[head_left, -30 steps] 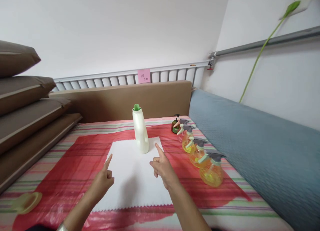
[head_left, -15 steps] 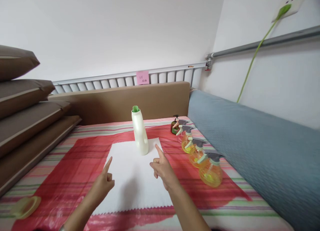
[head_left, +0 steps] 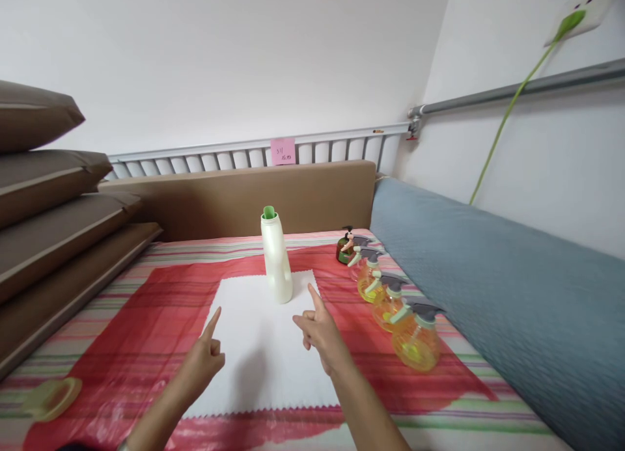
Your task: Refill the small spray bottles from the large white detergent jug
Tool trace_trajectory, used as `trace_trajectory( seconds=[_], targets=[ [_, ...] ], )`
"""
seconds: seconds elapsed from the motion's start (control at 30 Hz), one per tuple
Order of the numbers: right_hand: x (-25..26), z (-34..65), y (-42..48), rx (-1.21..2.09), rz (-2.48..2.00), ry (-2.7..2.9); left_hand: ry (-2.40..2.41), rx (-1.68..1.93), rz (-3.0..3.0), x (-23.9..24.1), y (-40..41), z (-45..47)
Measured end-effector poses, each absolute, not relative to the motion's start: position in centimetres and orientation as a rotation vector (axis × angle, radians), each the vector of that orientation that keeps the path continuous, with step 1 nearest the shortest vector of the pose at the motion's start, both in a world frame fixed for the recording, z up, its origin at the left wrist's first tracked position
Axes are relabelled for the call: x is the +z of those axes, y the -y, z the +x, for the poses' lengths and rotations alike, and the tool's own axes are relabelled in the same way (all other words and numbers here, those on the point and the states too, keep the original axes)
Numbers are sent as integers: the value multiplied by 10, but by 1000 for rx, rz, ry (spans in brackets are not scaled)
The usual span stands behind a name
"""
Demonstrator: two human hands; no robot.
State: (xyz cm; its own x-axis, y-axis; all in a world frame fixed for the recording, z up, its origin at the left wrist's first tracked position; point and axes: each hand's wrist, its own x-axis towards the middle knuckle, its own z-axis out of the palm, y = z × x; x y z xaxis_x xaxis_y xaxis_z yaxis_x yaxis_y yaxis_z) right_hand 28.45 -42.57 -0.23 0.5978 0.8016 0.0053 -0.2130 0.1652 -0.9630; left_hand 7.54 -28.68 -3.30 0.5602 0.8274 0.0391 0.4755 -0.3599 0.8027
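Note:
A white plastic bottle stands upright, uncapped, on a white cloth with a zigzag edge; a green piece shows in its neck. My left hand hovers over the cloth's left side, index finger stretched out and the other fingers curled, holding nothing. On the other side, my right hand points its index finger the same way, thumb apart, empty and nearest to the bottle. Neither hand touches the bottle. To the right, several spray bottles with yellow or orange tints line up beside a dark green pump bottle.
A pale yellow-green cap-like piece lies at front left on the striped cover. Red sheer fabric is spread beneath the cloth. Brown cushions are stacked at left. A blue-grey padded side borders the right, a brown padded board the back.
The whole view has shifted slightly, so things sit a little further right. Both hands keep nearly the same pose, and the bottle stays in place on the cloth.

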Motion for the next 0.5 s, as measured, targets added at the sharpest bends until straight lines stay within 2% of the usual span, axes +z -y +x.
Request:
trace_trajectory(
  seconds=[0.5],
  targets=[
    [-17,283,436,700,-1332,641,-950,622,2002,-42,278,79]
  ],
)
